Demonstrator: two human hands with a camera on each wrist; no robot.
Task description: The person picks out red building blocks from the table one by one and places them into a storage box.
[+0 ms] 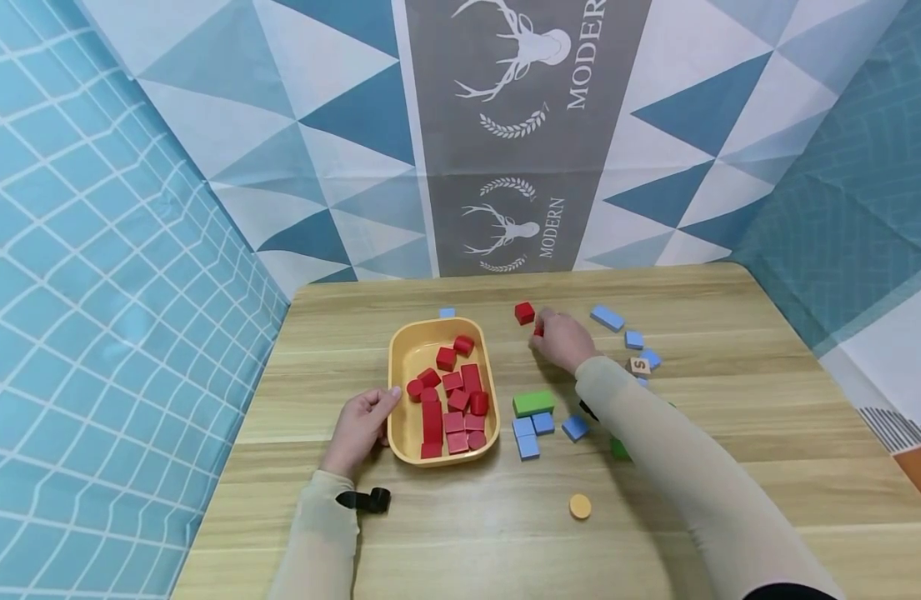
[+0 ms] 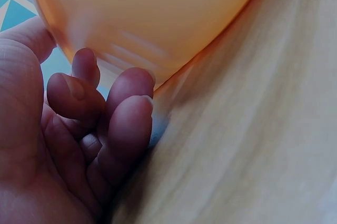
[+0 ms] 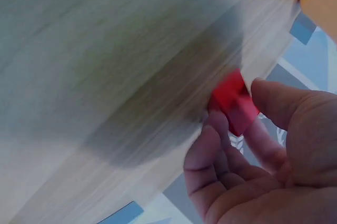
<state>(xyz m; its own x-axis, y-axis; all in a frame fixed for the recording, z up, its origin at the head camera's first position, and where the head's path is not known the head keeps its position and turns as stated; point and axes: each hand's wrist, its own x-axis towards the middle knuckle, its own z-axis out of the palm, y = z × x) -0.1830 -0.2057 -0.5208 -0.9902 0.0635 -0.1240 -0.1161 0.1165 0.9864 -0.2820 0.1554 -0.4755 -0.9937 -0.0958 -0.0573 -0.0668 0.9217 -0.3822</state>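
Note:
My left hand (image 1: 358, 427) grips the near left side of a yellow plastic tray (image 1: 393, 417), thumb on its rim. In the left wrist view the tray (image 2: 158, 19) fills the top, with curled fingers (image 2: 129, 129) against its outer wall. Several red blocks (image 1: 432, 421), among them cubes, cylinders and longer bars, lie inside the tray. Right of the tray, my right hand (image 1: 565, 337) pinches a small red block (image 3: 237, 103) between thumb and fingers, close over the table. Just beyond those fingertips another red cube (image 1: 524, 313) sits on the wood.
A green block (image 1: 533, 404) lies right of the tray beside several blue blocks (image 1: 528, 447). More blue pieces (image 1: 607, 317) and a wooden letter cube (image 1: 639, 367) are at the right. Another green block (image 1: 620, 448) is partly under the right forearm. A round yellow piece (image 1: 580, 507) lies nearer.

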